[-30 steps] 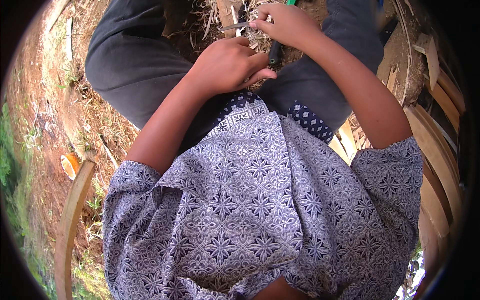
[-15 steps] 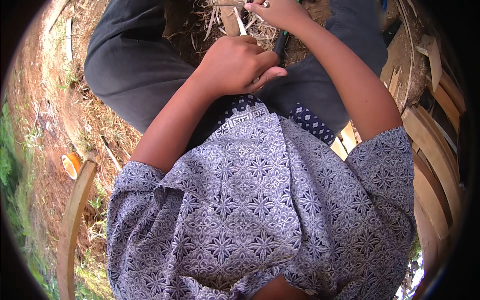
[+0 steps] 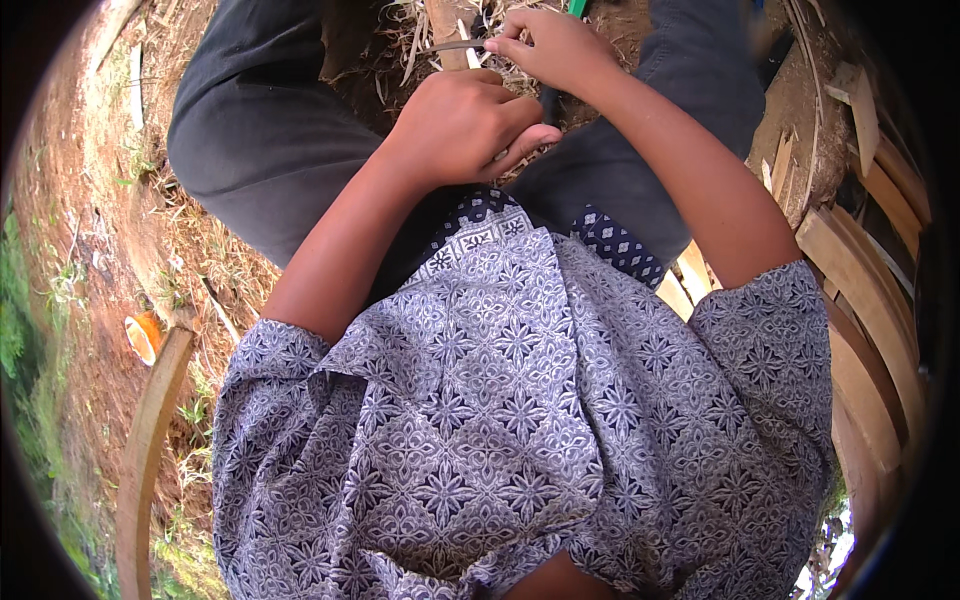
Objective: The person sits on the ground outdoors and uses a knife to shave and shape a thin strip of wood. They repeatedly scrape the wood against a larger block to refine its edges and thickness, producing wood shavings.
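Where the legs [image 3: 275, 110] spread, a blade [image 3: 455, 46] clears the left hand [image 3: 462, 130].

Hands: two, one left hand [image 3: 462, 128] and one right hand [image 3: 555, 48]. Thin dark blade [image 3: 458, 46]: one. Pale strip [image 3: 473, 58]: one. Trouser legs [image 3: 265, 140]: two. Patterned shirt [image 3: 520, 400]: one. Orange round object [image 3: 143, 338]: one. Curved plank [image 3: 152, 450] at left: one. Boards [image 3: 862, 280] at right: at least four, overlapping, exact count unclear.

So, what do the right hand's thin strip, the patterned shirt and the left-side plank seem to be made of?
Thin strip: perhaps dull metal, from its even grey tone; too small to be sure. Patterned shirt: woven fabric, possibly cotton, matte, with soft folds. Plank: wood, apparently unvarnished, tan surface.
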A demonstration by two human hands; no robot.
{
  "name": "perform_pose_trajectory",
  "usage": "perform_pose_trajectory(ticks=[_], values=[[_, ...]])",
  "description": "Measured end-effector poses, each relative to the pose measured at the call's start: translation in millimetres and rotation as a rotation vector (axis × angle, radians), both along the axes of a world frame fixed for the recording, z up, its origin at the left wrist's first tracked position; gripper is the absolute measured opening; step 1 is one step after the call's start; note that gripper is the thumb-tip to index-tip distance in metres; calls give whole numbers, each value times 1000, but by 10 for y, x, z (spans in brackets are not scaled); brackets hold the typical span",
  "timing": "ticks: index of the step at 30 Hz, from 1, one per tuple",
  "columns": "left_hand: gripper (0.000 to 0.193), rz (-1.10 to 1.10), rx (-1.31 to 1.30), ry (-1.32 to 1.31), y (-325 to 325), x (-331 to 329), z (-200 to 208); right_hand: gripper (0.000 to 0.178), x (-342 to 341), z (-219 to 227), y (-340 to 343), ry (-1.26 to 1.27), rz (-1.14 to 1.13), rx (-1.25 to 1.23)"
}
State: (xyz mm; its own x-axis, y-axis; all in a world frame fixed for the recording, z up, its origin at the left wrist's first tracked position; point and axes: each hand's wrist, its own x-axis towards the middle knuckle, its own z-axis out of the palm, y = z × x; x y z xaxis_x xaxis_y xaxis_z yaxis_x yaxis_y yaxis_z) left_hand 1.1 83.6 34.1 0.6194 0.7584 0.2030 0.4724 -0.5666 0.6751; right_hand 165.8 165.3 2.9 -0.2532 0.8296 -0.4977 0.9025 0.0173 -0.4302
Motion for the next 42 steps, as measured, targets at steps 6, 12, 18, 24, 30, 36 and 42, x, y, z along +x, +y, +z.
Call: perform_pose_trajectory(ticks=[6, 12, 18, 24, 30, 36, 42], values=[[32, 51, 12, -61, -37, -24, 117, 30, 34, -284, 102, 50, -137, 14], [38, 198, 25, -57, -250, -229, 109, 29, 244, 36, 55, 288, -34, -96], [37, 243, -33, -64, -269, -238, 55, 39, 317, 63, -68, 195, 168, -54], [34, 280, -108, -96, -227, -234, -5, 36, 146, -52, 8, 85, 199, -3], [33, 261, -65, -114, -191, -150, 35, 35, -26, -163, -18, -21, 77, 26], [33, 256, -61, -167, -161, -124, 19, 37, -122, -375, 18, -76, 67, 34], [28, 263, -56, -152, -153, -103, 79, 34, -153, -441, 199, -103, -167, -8]])
